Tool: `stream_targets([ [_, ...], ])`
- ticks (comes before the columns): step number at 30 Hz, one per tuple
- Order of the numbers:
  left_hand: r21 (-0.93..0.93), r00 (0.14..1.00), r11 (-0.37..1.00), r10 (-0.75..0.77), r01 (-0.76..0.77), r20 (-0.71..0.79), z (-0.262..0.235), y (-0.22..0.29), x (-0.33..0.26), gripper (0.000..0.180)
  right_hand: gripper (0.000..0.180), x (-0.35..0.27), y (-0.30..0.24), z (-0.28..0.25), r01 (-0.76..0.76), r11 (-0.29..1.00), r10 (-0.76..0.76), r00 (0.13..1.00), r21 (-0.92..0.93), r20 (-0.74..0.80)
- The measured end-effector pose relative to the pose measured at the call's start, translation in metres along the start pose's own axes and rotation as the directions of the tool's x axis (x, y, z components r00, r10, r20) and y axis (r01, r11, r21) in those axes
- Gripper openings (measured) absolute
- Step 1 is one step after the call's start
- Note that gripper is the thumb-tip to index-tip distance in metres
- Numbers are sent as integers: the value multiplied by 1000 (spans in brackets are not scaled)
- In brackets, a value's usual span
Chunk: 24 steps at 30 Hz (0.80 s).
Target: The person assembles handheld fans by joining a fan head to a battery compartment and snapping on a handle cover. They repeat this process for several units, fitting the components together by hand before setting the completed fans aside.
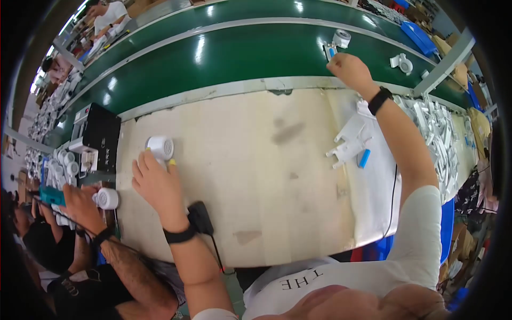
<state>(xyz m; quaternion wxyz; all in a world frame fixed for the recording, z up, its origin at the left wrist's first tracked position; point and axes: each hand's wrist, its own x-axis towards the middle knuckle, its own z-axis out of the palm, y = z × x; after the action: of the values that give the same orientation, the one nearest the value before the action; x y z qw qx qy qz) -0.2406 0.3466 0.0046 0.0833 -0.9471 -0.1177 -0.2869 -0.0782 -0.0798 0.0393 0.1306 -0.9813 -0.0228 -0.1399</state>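
Observation:
My left hand (156, 184) rests over the left part of the table with its fingers spread. Yellow covers sit on two fingertips, close against the near side of a white round plastic housing (159, 146) with a grille on its end. I cannot tell whether they touch it. Out over the green conveyor belt, my right hand (349, 69) has its fingers closed on a small part with a blue strip (330, 52), mostly hidden by the fingers. Just beyond lies another white round housing (342, 38).
White plastic brackets (352, 140) and a blue strip piece (364, 158) lie at the right, near bagged parts (437, 138). A black adapter (200, 217) is beside my left wrist. At left, a co-worker's hand (82, 208) holds a teal power tool (52, 196) by a black machine (98, 133).

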Motion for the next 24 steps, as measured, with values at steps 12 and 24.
stream_targets([
  [12, -671, 972, 721, 234, -175, -2, -36, 49, -28, 41, 27, 93, 81, 75, -591, 684, 459, 804, 426, 378],
  [24, -648, 763, -421, 474, 635, 440, -42, 111, -27, 44, 23, -97, -121, -40, -393, 162, -262, 867, 905, 423],
])
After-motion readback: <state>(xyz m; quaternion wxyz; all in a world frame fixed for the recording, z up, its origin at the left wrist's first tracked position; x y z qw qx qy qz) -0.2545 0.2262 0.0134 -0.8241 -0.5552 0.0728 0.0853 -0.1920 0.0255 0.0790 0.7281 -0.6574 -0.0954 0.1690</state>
